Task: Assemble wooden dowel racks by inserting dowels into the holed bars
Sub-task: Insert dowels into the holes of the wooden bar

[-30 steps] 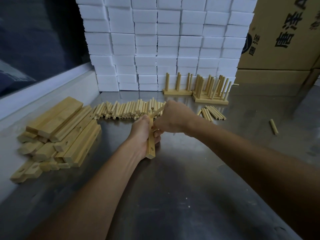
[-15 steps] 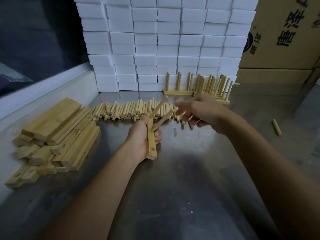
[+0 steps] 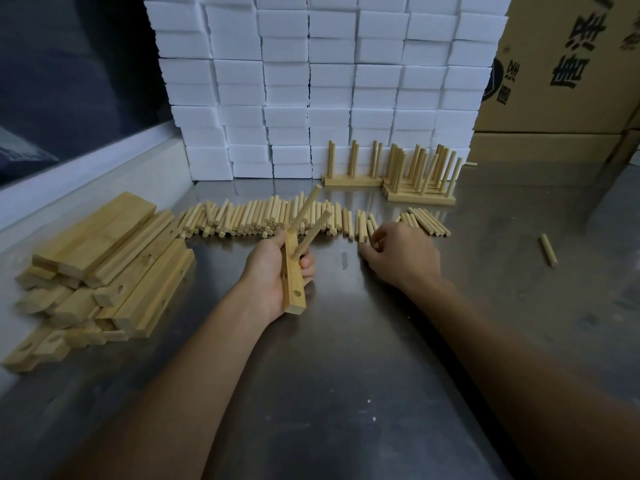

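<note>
Now your left hand [image 3: 273,271] grips the pale square-section wooden bar [image 3: 293,275] above the steel table [image 3: 346,375], two round dowels [image 3: 313,233] already slanting from its upper holes; your right hand [image 3: 398,254] rests curled on the loose row of short wooden dowels [image 3: 263,218], whether it has pinched one I cannot tell; lift a single dowel, line it square with the open lower hole [image 3: 297,293], push straight
</note>
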